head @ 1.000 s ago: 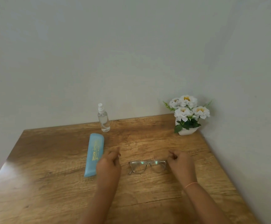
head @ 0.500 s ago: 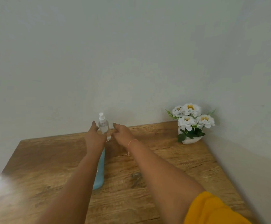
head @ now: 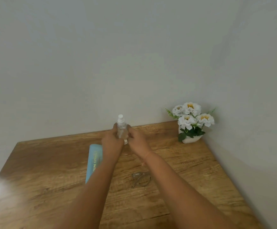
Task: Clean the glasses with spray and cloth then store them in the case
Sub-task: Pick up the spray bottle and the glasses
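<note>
Nearest to you, the clear-framed glasses (head: 140,179) lie on the brown wooden table (head: 35,187), partly under your right arm, and the light blue case (head: 94,160) lies partly behind your left arm. Farther back, your left hand (head: 112,141) and right hand (head: 137,140) curl their fingers round the small clear spray bottle (head: 122,128), one on each side. White flowers in a white pot (head: 191,123) stand in the far right corner.

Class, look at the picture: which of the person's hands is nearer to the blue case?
Left. The left hand sits just right of the case's far end, gripping the bottle; the right hand is farther right, on the bottle's other side.
</note>
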